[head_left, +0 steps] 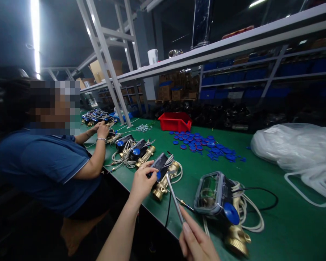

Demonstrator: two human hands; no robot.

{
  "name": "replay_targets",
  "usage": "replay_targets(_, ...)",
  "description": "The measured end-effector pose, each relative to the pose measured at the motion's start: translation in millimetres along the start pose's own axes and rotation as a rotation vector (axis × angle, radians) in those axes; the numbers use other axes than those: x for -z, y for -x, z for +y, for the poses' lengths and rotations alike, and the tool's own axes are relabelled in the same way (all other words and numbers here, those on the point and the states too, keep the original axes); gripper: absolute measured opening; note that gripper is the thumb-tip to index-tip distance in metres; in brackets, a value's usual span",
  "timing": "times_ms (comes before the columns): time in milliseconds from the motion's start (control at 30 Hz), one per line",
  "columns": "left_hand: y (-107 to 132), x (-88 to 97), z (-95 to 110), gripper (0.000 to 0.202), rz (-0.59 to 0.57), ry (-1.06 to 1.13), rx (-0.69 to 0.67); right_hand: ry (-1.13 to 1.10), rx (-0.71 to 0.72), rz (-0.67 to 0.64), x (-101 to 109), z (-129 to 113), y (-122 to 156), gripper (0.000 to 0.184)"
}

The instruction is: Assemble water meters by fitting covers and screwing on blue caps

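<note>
A: Hands? Where's the meter?

B: Left hand [141, 183] is wrapped around the brass meter [163, 175], which sits on the green counter [288, 224] near its front edge. Right hand [197, 241] pinches a thin metal tool [174, 195], tip at the meter's dark housing.

A: Risks?

B: My guess: the tip skids off smooth plastic, or snags the white cable [176, 168] coiled behind the meter.

A: Around it?

B: Right of the meter, a second meter [216, 195] with a clear lid and a round blue cap. Behind, flat blue caps [206, 145], then a red bin [175, 121].
</note>
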State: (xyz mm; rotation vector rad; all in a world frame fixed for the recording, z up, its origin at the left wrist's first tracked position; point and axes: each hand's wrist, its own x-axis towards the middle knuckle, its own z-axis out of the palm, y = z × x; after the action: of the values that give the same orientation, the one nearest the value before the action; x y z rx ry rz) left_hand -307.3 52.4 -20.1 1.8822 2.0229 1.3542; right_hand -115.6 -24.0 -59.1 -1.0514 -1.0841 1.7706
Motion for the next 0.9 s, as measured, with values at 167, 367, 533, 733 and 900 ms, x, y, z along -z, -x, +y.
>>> replay_targets(167, 1, 1.1, 1, 0.014, 0.006, 0.077, 0.065, 0.190, 0.216, 0.102, -12, 0, -18, 0.069)
replay_targets(367, 4, 0.7, 2, 0.006, 0.030, 0.158, 0.152, 0.361, 0.483, 0.247, -26, 21, -41, 0.048)
replay_targets(533, 5, -2.2, 3, 0.011, 0.031, 0.200, 0.193, 0.467, 0.652, 0.142, -33, 39, -59, 0.042)
replay_targets(733, 6, -1.8, 3, 0.009, 0.020, 0.242, 0.206, 0.566, 0.726, 0.160, -28, 35, -61, 0.041)
replay_targets(900, 11, -1.9, -4, 0.001, 0.015, 0.300, 0.197, 0.557, 0.754, 0.295, -26, 35, -58, 0.040)
